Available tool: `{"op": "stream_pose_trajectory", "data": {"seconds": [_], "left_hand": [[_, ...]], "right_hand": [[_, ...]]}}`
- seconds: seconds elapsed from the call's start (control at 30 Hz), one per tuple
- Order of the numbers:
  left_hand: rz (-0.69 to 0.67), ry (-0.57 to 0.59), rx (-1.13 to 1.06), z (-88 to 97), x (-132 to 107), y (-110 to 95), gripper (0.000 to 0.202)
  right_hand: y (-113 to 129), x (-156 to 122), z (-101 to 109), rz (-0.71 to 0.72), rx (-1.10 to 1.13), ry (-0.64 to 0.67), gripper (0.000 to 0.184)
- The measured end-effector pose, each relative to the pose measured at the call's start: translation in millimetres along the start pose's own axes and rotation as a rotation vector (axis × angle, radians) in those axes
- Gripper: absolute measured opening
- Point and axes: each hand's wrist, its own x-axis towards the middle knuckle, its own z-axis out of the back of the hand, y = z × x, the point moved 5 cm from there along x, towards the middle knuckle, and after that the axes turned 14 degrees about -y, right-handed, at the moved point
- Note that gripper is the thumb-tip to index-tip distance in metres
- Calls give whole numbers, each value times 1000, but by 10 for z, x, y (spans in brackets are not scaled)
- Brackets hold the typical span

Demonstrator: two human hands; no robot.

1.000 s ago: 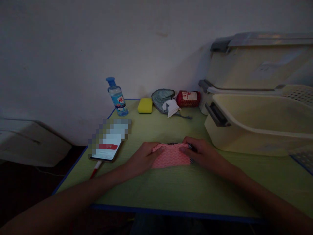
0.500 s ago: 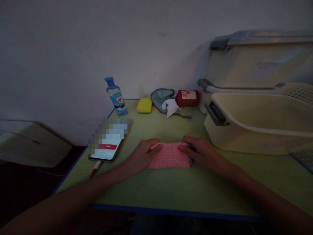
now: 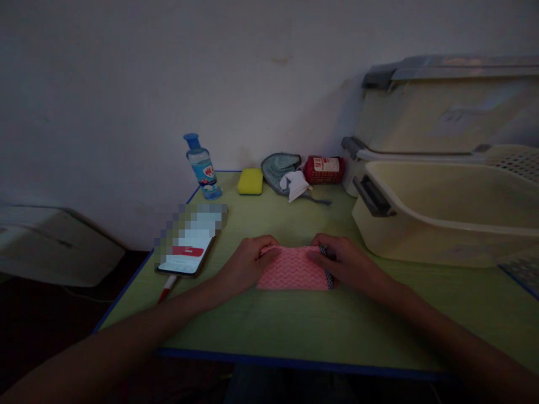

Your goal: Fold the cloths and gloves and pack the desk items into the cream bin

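Note:
A pink cloth [image 3: 295,270] with a wavy texture and a dark checked strip along its right edge is stretched between my two hands over the table. My left hand [image 3: 251,259] pinches its upper left corner, thumb on top. At the upper right corner, my right hand [image 3: 339,255] grips it beside the checked strip, thumb also on top. The fingers behind the cloth are hidden. Left of my left hand lies a phone [image 3: 185,259] with a lit screen and a red and white cable [image 3: 168,283] plugged in.
On the green table [image 3: 252,331] stand a blue bottle [image 3: 203,171], a yellow sponge [image 3: 250,182], a grey mesh cloth [image 3: 273,168], a crumpled white piece [image 3: 295,184] and a red labelled roll [image 3: 324,169]. A cream basin [image 3: 404,235] and stacked storage boxes [image 3: 429,118] occupy the right.
Both hands keep the same hold on the pink cloth, which looks almost unchanged. The whole view has shifted very slightly.

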Motion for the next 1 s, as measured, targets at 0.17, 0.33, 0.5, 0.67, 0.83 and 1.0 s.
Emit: {"op": "stream_pose_trajectory", "data": {"seconds": [0.17, 0.33, 0.5, 0.67, 0.83, 1.0], "left_hand": [[-24, -48, 63, 11, -1, -4, 13], [-166, -86, 181, 21, -21, -113, 11], [-267, -74, 273, -11, -29, -127, 19], [-307, -53, 432, -46, -46, -97, 24], [-304, -36, 620, -60, -57, -81, 26], [-324, -46, 726, -55, -63, -91, 25]], "right_hand": [[-15, 13, -27, 5, -59, -45, 11], [-3, -5, -55, 25, -150, -90, 6], [37, -44, -72, 74, -267, -129, 13], [39, -59, -113, 67, -380, -118, 16], [52, -78, -122, 100, -545, -126, 17], [73, -98, -104, 171, -579, -164, 16]]}}
